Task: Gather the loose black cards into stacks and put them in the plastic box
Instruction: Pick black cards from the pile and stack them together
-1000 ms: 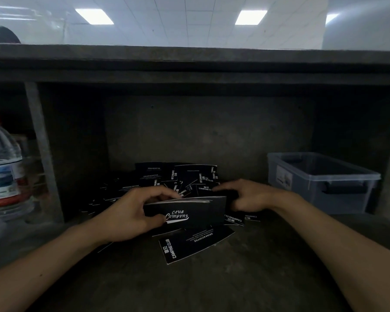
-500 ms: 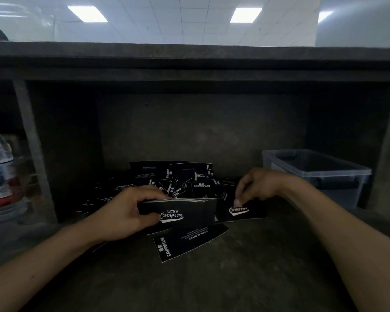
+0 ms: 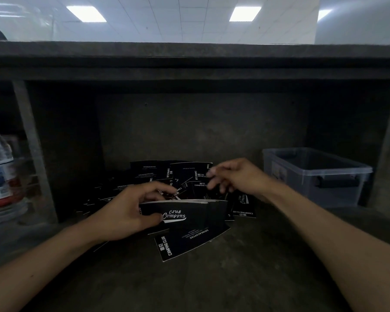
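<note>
The fingers [image 3: 153, 194] of the left hand [image 3: 124, 212] are closed around a stack of black cards [image 3: 189, 213], held on edge at the centre of the frame, thumb pressed on the near face beside the white "Club Camping" lettering and the other fingers curled over the top edge. The fingers [image 3: 214, 176] of the right hand [image 3: 236, 176] are loosely curled and blurred just above the loose black cards [image 3: 167, 174]; whether a card is pinched between them cannot be told.

The loose cards are spread in an untidy pile on the dark tabletop [image 3: 212, 284], behind and around the held stack, reaching toward the back wall of the recess. One single card [image 3: 189, 242] is seen lying flat at the near edge of the pile, just below the stack, printed "Camping Club" at its left end. Another card [image 3: 243, 206] is seen lying at the right of the stack, below the right wrist.

The plastic box [image 3: 313, 174] is placed at the right middle of the frame, well apart from the pile, against the recess wall. It is translucent grey, lidless, with a dark handle on its near side and a label on its left end. No cards can be made out inside it; its interior is dim.

A water bottle [image 3: 0, 176] with a red and blue label is seen at the left edge of the frame, behind a vertical divider [image 3: 34, 149].
</note>
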`<state>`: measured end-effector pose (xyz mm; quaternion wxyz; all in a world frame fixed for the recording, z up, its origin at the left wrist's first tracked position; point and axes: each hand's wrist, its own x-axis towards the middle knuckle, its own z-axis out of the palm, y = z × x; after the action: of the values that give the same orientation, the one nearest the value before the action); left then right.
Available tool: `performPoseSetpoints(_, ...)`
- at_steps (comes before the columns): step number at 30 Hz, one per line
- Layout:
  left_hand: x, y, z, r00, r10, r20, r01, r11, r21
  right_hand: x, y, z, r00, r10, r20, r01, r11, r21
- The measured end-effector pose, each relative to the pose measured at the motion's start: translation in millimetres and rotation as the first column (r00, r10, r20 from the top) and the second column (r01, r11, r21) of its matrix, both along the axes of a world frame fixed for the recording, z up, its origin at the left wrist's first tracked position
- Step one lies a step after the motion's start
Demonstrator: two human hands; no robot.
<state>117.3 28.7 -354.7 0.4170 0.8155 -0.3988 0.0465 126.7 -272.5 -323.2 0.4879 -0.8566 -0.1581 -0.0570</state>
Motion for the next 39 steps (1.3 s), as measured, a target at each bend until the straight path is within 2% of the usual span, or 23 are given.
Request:
performPoseSetpoints(1,-1,0,0,1.000,0.009,0.025,-0.009,1.000,0.014,4,2,-6,0.993,-0.094,0.077,0.099,0.993,-0.061)
performPoseSetpoints(3,-3,-1,1,0.997,0.009,0.083,-0.013,0.999,0.041,7,5,-17,0.973,-0.172,0.152,0.208,0.940,-0.271)
performPoseSetpoints(5,-4,-1,2,0.994,0.003,0.108,-0.009,0.998,0.055,9,8,-23,0.973,-0.188,0.133,0.229,0.848,-0.479)
performPoseSetpoints(8,-5,-2,1,0.995,0.006,0.097,-0.011,0.998,0.059,13,9,-18,0.979,-0.192,0.075,0.197,0.764,-0.615)
performPoseSetpoints(10,-5,-2,1,0.996,-0.004,0.091,-0.003,0.998,0.069,12,2,-10,0.974,-0.225,0.029,0.192,0.749,-0.635)
performPoseSetpoints(12,-5,-3,0,0.996,-0.005,0.086,-0.003,0.996,0.086,8,-8,-3,0.967,-0.251,-0.035,0.183,0.788,-0.588)
performPoseSetpoints(15,-3,-3,-1,0.994,0.027,0.105,-0.036,0.995,0.088,5,-22,2,0.954,-0.251,-0.166,0.175,0.911,-0.372)
performPoseSetpoints(17,-2,-3,-1,0.992,0.041,0.123,-0.053,0.995,0.088,6,-27,4,0.936,-0.306,-0.176,0.257,0.932,-0.254)
performPoseSetpoints(19,-1,-3,-2,0.991,0.044,0.130,-0.056,0.994,0.093,9,-33,8,0.905,-0.418,-0.076,0.397,0.896,-0.198)
performPoseSetpoints(21,1,-2,-3,0.990,0.052,0.131,-0.065,0.993,0.097,12,-38,10,0.846,-0.519,0.123,0.534,0.816,-0.221)
performPoseSetpoints(22,2,-2,-3,0.990,0.059,0.132,-0.072,0.993,0.095,12,-37,10,0.816,-0.526,0.240,0.574,0.785,-0.231)
performPoseSetpoints(23,2,-1,-4,0.989,0.067,0.133,-0.079,0.993,0.089,10,-34,11,0.811,-0.488,0.324,0.565,0.797,-0.214)
performPoseSetpoints(24,3,-1,-4,0.988,0.075,0.133,-0.087,0.993,0.083,8,-30,11,0.844,-0.416,0.340,0.492,0.852,-0.179)
performPoseSetpoints(25,3,-1,-5,0.988,0.084,0.130,-0.094,0.993,0.075,6,-25,11,0.902,-0.318,0.293,0.368,0.920,-0.136)
performPoseSetpoints(27,4,0,-5,0.990,0.094,0.107,-0.101,0.993,0.067,-2,-14,10,0.991,-0.092,0.097,0.105,0.985,-0.139)
performPoseSetpoints(29,3,1,-4,0.993,0.084,0.083,-0.090,0.994,0.068,-7,-4,6,0.983,0.103,-0.152,-0.128,0.977,-0.167)
performPoseSetpoints(30,3,1,-3,0.995,0.071,0.073,-0.076,0.995,0.066,-6,0,3,0.964,0.149,-0.220,-0.179,0.976,-0.125)
performPoseSetpoints(32,1,-1,-3,0.998,0.032,0.058,-0.036,0.997,0.066,-2,7,-5,0.979,0.060,-0.197,-0.063,0.998,-0.008)
performPoseSetpoints(33,0,-2,-3,0.998,0.016,0.056,-0.019,0.998,0.064,3,9,-9,0.991,-0.073,-0.109,0.071,0.997,-0.025)
performPoseSetpoints(34,-1,-3,-3,0.998,0.009,0.059,-0.013,0.998,0.057,8,8,-14,0.978,-0.209,0.007,0.209,0.970,-0.125)
performPoseSetpoints(36,-2,-3,-3,0.998,0.012,0.063,-0.015,0.999,0.041,12,6,-22,0.927,-0.346,0.141,0.373,0.829,-0.416)
performPoseSetpoints(37,-2,-3,-2,0.998,0.011,0.064,-0.014,0.999,0.040,13,4,-24,0.916,-0.381,0.123,0.388,0.769,-0.508)
performPoseSetpoints(39,-1,-2,-2,0.997,0.012,0.076,-0.017,0.998,0.055,16,0,-22,0.901,-0.430,0.055,0.384,0.734,-0.560)
